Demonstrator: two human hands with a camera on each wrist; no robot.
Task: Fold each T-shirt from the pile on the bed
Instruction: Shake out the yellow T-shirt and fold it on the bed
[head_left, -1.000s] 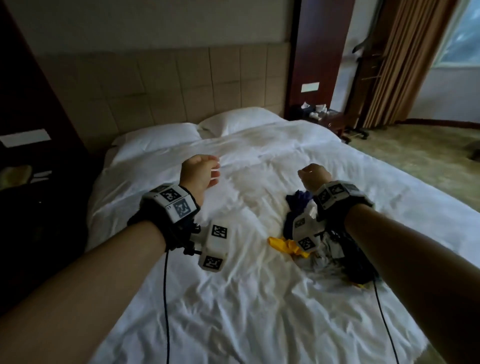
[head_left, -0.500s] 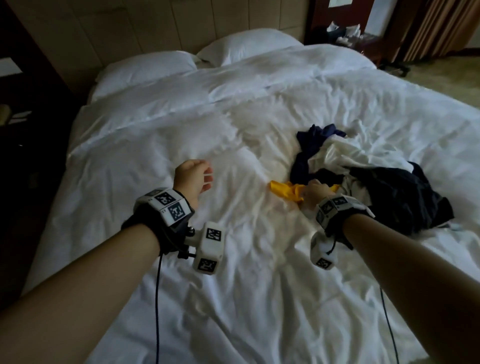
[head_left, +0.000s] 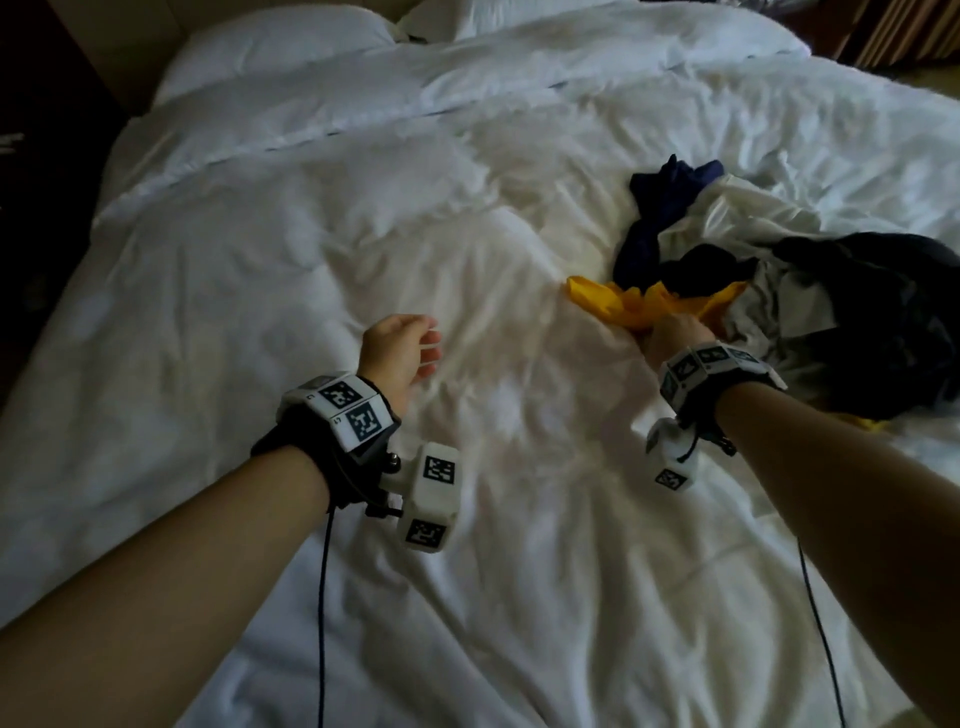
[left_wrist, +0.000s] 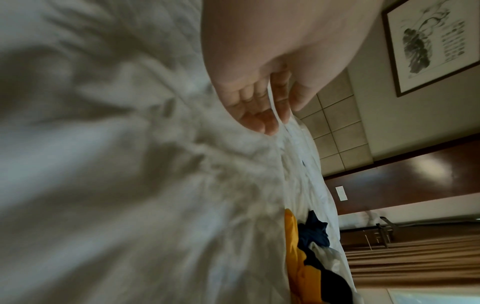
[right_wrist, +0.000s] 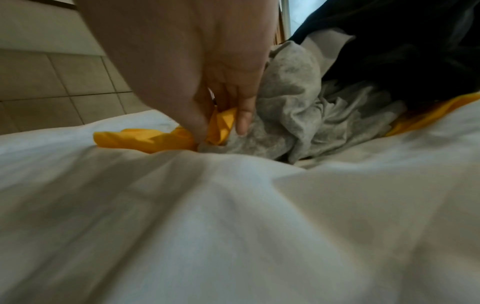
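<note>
1. Nearest the camera, two bare forearms reach out over a rumpled white duvet (head_left: 519, 597), soft cotton thrown into shallow, radiating creases. Each wrist carries a dark strap with boxy white blocks printed with black-and-white square markers, and a thin black cable trails down from each.
2. On the left, the left hand (head_left: 397, 351) hovers over bare duvet, fingers loosely curled and holding nothing; the left wrist view shows the fingertips (left_wrist: 262, 123) relaxed just above the cloth.
3. On the right, slightly farther, the right hand (head_left: 670, 332) pinches the yellow T-shirt (head_left: 613, 304), thumb and fingers closed round a bunched, smooth fold at the near left edge of the pile.
4. Just beside that grip, to the right, lies a crumpled grey heathered garment (right_wrist: 291, 115), matte and softly speckled.
5. Behind and right of it, a black garment (head_left: 883, 322) sits heaped in a rounded mound, partly over the yellow one.
6. Farther on, a navy garment (head_left: 660, 208) and a crinkled white garment (head_left: 727, 218) close the pile's far side.
7. At the far end, two plump white pillows (head_left: 270, 47) lie against a padded beige headboard of square panels.
</note>
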